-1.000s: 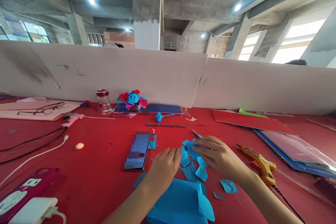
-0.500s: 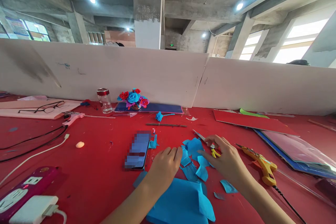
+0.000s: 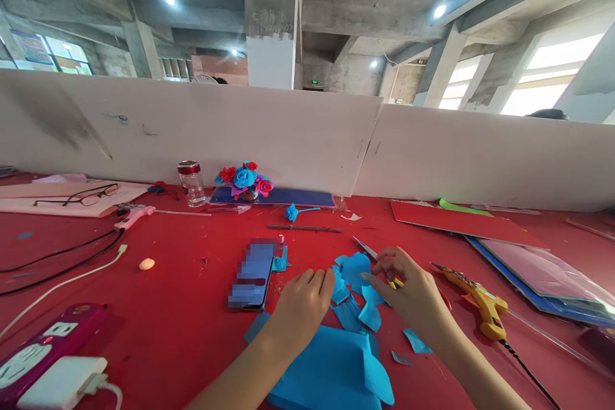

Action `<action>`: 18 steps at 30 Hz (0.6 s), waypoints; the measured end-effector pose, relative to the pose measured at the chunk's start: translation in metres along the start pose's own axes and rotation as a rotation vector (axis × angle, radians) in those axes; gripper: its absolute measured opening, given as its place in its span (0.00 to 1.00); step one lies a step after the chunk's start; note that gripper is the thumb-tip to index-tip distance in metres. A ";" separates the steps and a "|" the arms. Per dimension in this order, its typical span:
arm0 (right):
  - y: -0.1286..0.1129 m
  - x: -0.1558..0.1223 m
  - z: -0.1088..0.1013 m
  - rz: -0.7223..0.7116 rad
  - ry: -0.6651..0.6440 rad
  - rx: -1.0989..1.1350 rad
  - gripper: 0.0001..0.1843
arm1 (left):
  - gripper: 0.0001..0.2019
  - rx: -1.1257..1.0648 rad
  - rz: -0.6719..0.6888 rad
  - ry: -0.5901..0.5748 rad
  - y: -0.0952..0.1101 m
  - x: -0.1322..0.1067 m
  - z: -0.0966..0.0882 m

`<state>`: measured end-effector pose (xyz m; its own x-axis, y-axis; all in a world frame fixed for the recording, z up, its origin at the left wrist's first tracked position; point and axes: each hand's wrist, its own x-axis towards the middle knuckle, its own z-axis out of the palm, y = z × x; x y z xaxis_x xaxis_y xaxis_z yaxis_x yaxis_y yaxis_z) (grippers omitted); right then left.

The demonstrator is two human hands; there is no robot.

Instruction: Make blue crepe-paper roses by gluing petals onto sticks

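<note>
My left hand (image 3: 300, 304) rests on the red table, fingers curled together, beside a cluster of cut blue paper pieces (image 3: 353, 288). My right hand (image 3: 408, 291) is closed around the yellow handles of small scissors (image 3: 372, 251), whose blades point up and left over the paper. A larger folded blue paper sheet (image 3: 331, 368) lies under my forearms. A phone (image 3: 252, 274) lies just left of my left hand.
A yellow glue gun (image 3: 475, 298) lies to the right, with red, green and blue sheets (image 3: 461, 221) behind it. A paper-flower bouquet (image 3: 243, 180), a glass jar (image 3: 191, 184), a pink glue gun (image 3: 132, 216), glasses (image 3: 79, 195) and a power strip (image 3: 45, 349) sit left. White partition behind.
My right hand left the blue paper pieces, moved right to the scissors and closed on their yellow handles. My left hand stayed where it was.
</note>
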<state>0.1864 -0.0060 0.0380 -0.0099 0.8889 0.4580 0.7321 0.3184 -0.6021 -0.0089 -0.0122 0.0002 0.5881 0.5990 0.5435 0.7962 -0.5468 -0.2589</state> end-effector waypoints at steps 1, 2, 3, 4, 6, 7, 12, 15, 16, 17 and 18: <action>-0.001 0.000 0.001 -0.006 0.007 0.005 0.14 | 0.23 -0.001 0.001 0.000 0.000 0.000 0.000; -0.001 -0.001 0.001 -0.015 0.019 0.012 0.13 | 0.23 0.000 0.002 0.001 0.000 0.000 0.000; -0.001 -0.001 0.002 -0.026 0.035 0.016 0.12 | 0.23 0.004 0.002 0.002 0.000 0.000 0.000; -0.001 0.000 0.002 -0.036 0.052 0.017 0.10 | 0.22 0.008 0.003 0.000 0.000 0.001 0.000; -0.001 0.001 0.000 -0.048 0.066 0.014 0.08 | 0.22 0.015 0.003 -0.006 0.000 0.001 0.000; -0.001 0.002 -0.001 -0.056 0.056 0.005 0.07 | 0.21 0.016 0.005 -0.007 0.001 0.001 0.000; -0.002 0.009 -0.011 -0.220 -0.084 -0.019 0.08 | 0.20 0.032 0.019 -0.004 0.000 0.002 -0.004; -0.002 0.013 -0.015 -0.311 -0.140 -0.017 0.11 | 0.19 0.042 0.031 -0.014 0.000 0.002 -0.006; -0.002 0.015 -0.017 -0.324 -0.156 -0.023 0.11 | 0.19 0.045 0.035 -0.017 0.000 0.002 -0.006; -0.002 0.016 -0.018 -0.330 -0.175 -0.026 0.11 | 0.19 0.048 0.039 -0.018 0.000 0.002 -0.006; -0.002 0.017 -0.020 -0.330 -0.199 -0.025 0.11 | 0.19 0.050 0.042 -0.018 0.000 0.002 -0.006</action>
<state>0.1986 0.0018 0.0597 -0.3783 0.7872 0.4870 0.6837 0.5923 -0.4263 -0.0086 -0.0145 0.0063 0.6232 0.5868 0.5170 0.7767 -0.5421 -0.3209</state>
